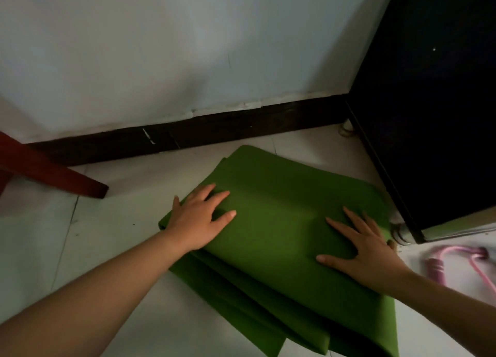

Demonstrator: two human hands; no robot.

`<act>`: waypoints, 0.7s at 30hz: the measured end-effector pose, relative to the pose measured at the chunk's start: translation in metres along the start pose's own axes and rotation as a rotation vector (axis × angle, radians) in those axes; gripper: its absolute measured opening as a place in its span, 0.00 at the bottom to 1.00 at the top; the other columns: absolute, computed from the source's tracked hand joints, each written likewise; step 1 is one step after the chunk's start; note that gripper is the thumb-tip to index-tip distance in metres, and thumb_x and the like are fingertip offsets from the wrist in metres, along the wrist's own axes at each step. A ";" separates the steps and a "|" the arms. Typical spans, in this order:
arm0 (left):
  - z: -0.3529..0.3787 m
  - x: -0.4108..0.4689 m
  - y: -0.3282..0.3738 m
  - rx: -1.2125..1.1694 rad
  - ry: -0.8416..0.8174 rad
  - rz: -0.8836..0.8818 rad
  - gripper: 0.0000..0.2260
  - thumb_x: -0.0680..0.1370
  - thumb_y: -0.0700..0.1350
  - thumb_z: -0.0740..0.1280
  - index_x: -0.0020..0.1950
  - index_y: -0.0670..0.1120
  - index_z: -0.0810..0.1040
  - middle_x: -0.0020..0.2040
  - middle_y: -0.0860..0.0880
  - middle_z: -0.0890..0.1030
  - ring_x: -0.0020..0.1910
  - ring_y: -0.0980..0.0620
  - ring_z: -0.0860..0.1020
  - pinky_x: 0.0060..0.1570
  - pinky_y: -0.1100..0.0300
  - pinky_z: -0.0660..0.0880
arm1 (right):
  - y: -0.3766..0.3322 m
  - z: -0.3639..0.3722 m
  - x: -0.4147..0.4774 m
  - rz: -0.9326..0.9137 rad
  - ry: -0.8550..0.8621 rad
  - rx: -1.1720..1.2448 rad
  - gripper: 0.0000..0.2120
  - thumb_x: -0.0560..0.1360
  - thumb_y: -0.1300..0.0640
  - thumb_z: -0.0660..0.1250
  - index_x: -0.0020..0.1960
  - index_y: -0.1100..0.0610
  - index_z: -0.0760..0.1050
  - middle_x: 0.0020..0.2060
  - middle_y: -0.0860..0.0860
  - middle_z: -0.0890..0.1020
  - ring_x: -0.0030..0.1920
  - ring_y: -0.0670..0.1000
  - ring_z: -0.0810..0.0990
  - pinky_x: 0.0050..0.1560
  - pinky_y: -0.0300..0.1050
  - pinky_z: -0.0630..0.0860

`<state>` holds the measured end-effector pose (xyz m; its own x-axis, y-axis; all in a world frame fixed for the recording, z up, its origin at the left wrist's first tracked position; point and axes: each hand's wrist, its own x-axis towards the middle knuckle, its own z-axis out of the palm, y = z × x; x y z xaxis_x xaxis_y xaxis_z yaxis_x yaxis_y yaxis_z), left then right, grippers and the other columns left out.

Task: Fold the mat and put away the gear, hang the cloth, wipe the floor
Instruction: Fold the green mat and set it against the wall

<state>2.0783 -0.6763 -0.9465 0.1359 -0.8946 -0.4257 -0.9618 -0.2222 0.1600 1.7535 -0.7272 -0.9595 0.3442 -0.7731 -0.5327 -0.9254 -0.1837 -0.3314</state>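
A green mat (pixel 279 217) lies folded into several layers on the pale tiled floor, near the wall. My left hand (pixel 200 217) rests flat on its left edge with the fingers spread. Flat on the mat's right side lies my right hand (pixel 367 252), fingers apart as well. Neither hand grips anything. A pink skipping rope (pixel 456 262) with ribbed handles lies on the floor to the right of the mat.
A white wall with a dark skirting board (pixel 188 134) runs behind the mat. A tall black appliance (pixel 429 115) stands close at the right, with a small foot near the mat's corner. A red-brown wooden furniture leg (pixel 53 174) slants in at the left.
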 end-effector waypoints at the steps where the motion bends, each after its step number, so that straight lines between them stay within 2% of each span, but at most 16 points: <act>1: 0.003 0.001 -0.005 -0.019 -0.005 -0.019 0.28 0.75 0.68 0.49 0.74 0.62 0.53 0.77 0.54 0.48 0.76 0.50 0.47 0.71 0.37 0.47 | 0.001 0.004 -0.001 -0.004 0.010 -0.007 0.52 0.46 0.14 0.43 0.69 0.28 0.46 0.74 0.36 0.40 0.74 0.46 0.35 0.70 0.70 0.48; 5: 0.022 -0.005 -0.012 -0.046 -0.002 -0.036 0.31 0.73 0.71 0.49 0.74 0.63 0.50 0.77 0.54 0.45 0.76 0.49 0.45 0.70 0.39 0.56 | 0.003 0.013 -0.003 -0.019 0.039 -0.041 0.51 0.47 0.14 0.40 0.69 0.28 0.44 0.73 0.36 0.39 0.73 0.46 0.35 0.70 0.69 0.49; 7: 0.030 -0.010 -0.011 -0.015 0.014 -0.037 0.36 0.68 0.74 0.44 0.74 0.63 0.48 0.77 0.54 0.44 0.76 0.48 0.44 0.69 0.41 0.58 | 0.006 0.019 -0.004 -0.033 0.045 -0.048 0.49 0.47 0.14 0.40 0.67 0.27 0.43 0.73 0.36 0.39 0.73 0.46 0.34 0.70 0.69 0.48; 9: 0.035 -0.014 -0.010 0.008 0.030 -0.037 0.39 0.64 0.74 0.39 0.74 0.63 0.47 0.77 0.54 0.43 0.75 0.48 0.44 0.68 0.42 0.59 | 0.010 0.026 -0.006 -0.053 0.064 -0.037 0.47 0.49 0.14 0.42 0.66 0.27 0.44 0.73 0.35 0.38 0.73 0.45 0.33 0.70 0.69 0.48; 11: 0.039 -0.018 -0.012 0.010 0.035 -0.038 0.40 0.63 0.74 0.38 0.74 0.62 0.47 0.77 0.54 0.42 0.75 0.47 0.44 0.68 0.43 0.60 | 0.012 0.031 -0.007 -0.076 0.089 -0.026 0.45 0.50 0.14 0.43 0.65 0.27 0.45 0.72 0.34 0.38 0.72 0.44 0.32 0.70 0.69 0.48; 14: 0.045 -0.025 -0.020 -0.027 0.085 -0.052 0.41 0.63 0.76 0.42 0.74 0.63 0.51 0.77 0.53 0.46 0.74 0.45 0.48 0.66 0.44 0.63 | 0.011 0.034 -0.008 -0.119 0.090 -0.051 0.43 0.52 0.15 0.43 0.65 0.26 0.45 0.71 0.33 0.35 0.71 0.42 0.30 0.70 0.66 0.44; 19: 0.049 -0.036 -0.035 -0.212 0.106 -0.161 0.43 0.62 0.78 0.56 0.73 0.64 0.51 0.76 0.51 0.48 0.72 0.42 0.56 0.67 0.43 0.65 | 0.007 0.029 0.005 -0.217 0.091 -0.064 0.40 0.55 0.16 0.47 0.65 0.25 0.47 0.70 0.32 0.34 0.70 0.39 0.29 0.70 0.62 0.40; 21: 0.048 -0.041 -0.040 -0.269 0.129 -0.212 0.43 0.62 0.76 0.59 0.73 0.62 0.52 0.76 0.48 0.52 0.72 0.42 0.58 0.67 0.42 0.64 | 0.001 0.025 0.016 -0.270 0.087 -0.082 0.40 0.55 0.17 0.48 0.65 0.25 0.47 0.71 0.32 0.35 0.71 0.39 0.30 0.71 0.63 0.40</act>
<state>2.0993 -0.6121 -0.9786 0.3711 -0.8554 -0.3613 -0.8146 -0.4867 0.3156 1.7621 -0.7247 -0.9882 0.5683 -0.7379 -0.3641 -0.8131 -0.4357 -0.3861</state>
